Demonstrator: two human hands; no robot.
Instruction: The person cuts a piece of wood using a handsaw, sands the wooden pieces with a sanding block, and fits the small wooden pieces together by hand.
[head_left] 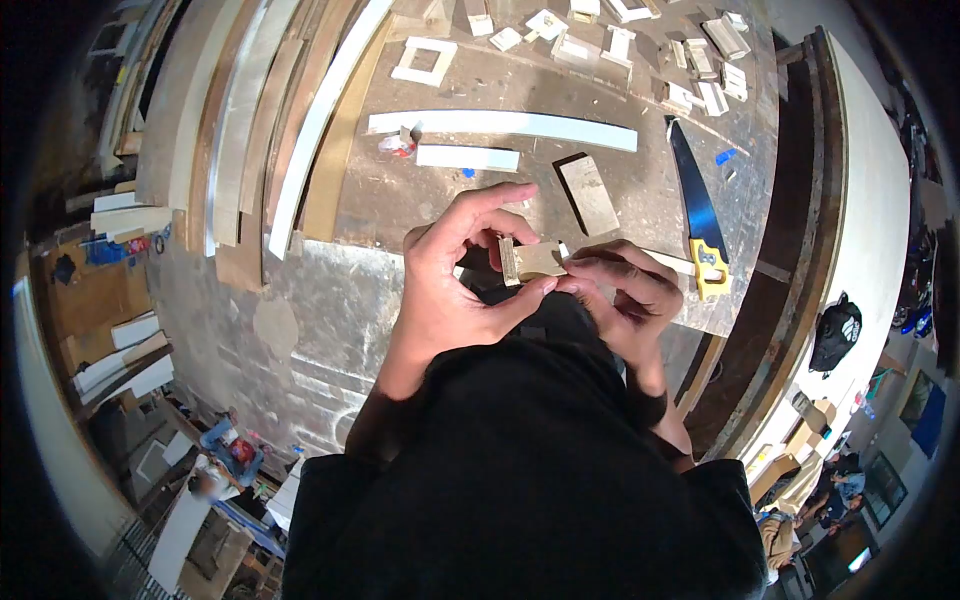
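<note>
Close to my chest, over the near edge of the workbench, I hold a small wooden piece (540, 260) with a raised strip along its left end. My left hand (450, 265) grips that end, thumb below and fingers curled above. At the other end, the fingertips of my right hand (625, 295) pinch the piece; what else they may touch is hidden. Just beyond my hands lies a rectangular wood block (588, 195). To the right rests a handsaw (697, 190) with a yellow handle, its blade pointing away from me.
Long boards (245, 120) are stacked at the left of the workbench (480, 75). Two white strips (500, 124) lie across it. Small wooden assemblies (590, 45) and a square frame (424, 61) sit at the back. A black bag (836, 334) is on the pale panel at right. Other people are in the background.
</note>
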